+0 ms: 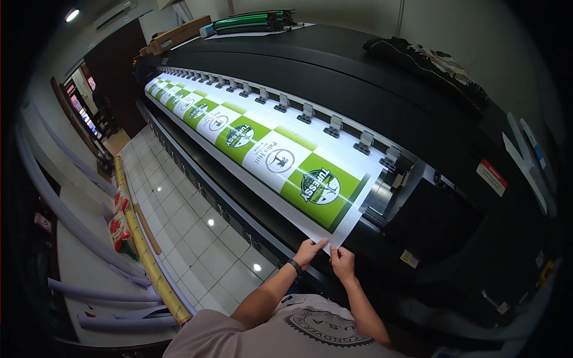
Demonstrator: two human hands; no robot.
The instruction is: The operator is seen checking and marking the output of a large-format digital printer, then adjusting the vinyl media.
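Note:
A long printed sheet with green and white panels and round logos lies across the front of a black wide-format printer. At the sheet's near right corner, my left hand pinches the white margin, its wrist wearing a dark band. Close beside it, my right hand closes on the same edge, thumb upward. The fingertips are nearly touching each other. Under the row of grey pinch rollers, the sheet's far side passes into the machine. The fingers beneath the sheet are hidden.
Left of the printer runs a white tiled floor. Along the left wall lie a long yellow roll, pale rolls and a red-and-white bag. Dark cloth and green-black cylinders rest on the printer's top.

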